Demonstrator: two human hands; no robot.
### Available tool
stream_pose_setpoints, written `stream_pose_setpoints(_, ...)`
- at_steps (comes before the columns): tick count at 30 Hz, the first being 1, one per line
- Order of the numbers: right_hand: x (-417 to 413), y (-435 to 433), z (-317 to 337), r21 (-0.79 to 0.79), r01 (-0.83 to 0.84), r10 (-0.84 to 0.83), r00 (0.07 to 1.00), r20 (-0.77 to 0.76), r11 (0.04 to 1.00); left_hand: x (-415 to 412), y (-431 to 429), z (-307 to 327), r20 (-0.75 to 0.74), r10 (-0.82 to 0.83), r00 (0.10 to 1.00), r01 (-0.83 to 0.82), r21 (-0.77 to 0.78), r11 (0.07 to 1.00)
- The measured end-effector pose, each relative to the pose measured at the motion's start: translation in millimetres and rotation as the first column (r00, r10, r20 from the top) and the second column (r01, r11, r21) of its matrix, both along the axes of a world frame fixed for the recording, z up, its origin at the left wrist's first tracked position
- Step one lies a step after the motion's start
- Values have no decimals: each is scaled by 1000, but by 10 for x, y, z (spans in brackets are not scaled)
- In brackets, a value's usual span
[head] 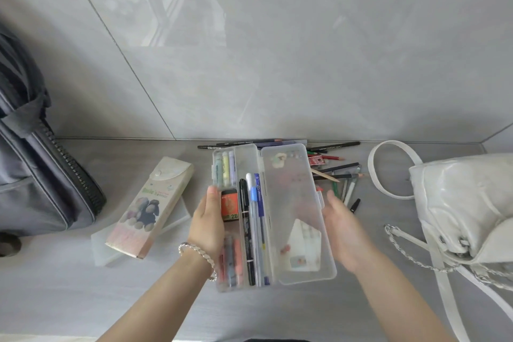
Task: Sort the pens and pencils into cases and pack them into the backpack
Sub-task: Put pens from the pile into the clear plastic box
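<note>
Head view: my left hand (208, 219) grips the left edge of the clear case (245, 159), thumb curled over the rim, a beaded bracelet (198, 254) on the wrist. The case lies open in the middle of the grey counter (69, 286), its lid (291, 203) folded out to the right. Inside I see pastel highlighters (226, 166) at the far end, an orange lead box (229, 207) by my thumb, and a black marker (244, 216) beside blue pens (256, 214). My right hand (342, 228) is spread and relaxed just beside the lid's right edge; I cannot tell whether it touches. Loose pens and pencils (340, 167) lie scattered beyond the lid, far right. A printed case (151, 203) rests on a frosted case (101, 250) to the left. The dark backpack (36, 180) stands at the left edge, a white bag (466, 203) at the right.
</note>
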State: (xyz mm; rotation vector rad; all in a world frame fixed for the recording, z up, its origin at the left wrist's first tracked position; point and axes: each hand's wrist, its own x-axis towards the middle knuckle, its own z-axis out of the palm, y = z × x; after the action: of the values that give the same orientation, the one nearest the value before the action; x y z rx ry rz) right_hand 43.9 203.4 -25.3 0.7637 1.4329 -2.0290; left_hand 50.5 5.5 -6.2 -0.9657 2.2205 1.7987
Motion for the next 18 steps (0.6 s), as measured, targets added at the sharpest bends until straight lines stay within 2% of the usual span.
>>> stream_pose_setpoints(1,21,3,-35,-109,-22,27,999,46,994,19,8,6,1,-5,1000,5,-21,1000)
stream_pose_setpoints(2,45,-19,-57,-130,-52,57,998,38,990,26,16,8,0,-22,1000,22,-41,999)
stream_pose_setpoints(4,96,-70,-15,-50,-114,113,993,-26,992,26,-4,-1,3,-47,999,47,-62,997)
stream_pose_setpoints(7,213,-158,104,-125,-221,204,969,-137,967,28,-6,-47,-23,-84,996,82,-61,995)
stream_pose_setpoints(8,244,-199,159,-98,-274,251,947,-203,957,36,6,-52,-22,-92,996,91,-39,995)
stream_pose_setpoints(11,320,-426,302,263,-386,462,804,-374,884,104,78,-101,-13,-117,993,118,80,990)
stream_pose_setpoints(13,371,-543,265,504,-360,574,729,-373,785,165,129,-150,26,-144,989,133,243,961)
stream_pose_setpoints(15,458,-604,149,707,-288,667,663,-340,646,217,184,-120,70,-142,987,106,375,921)
stream_pose_setpoints(16,507,-628,98,747,-255,685,642,-344,614,243,191,-117,67,-163,984,124,391,912)
stream_pose_setpoints(18,562,-648,39,732,-237,674,631,-383,638,254,195,-132,64,-155,986,130,290,948)
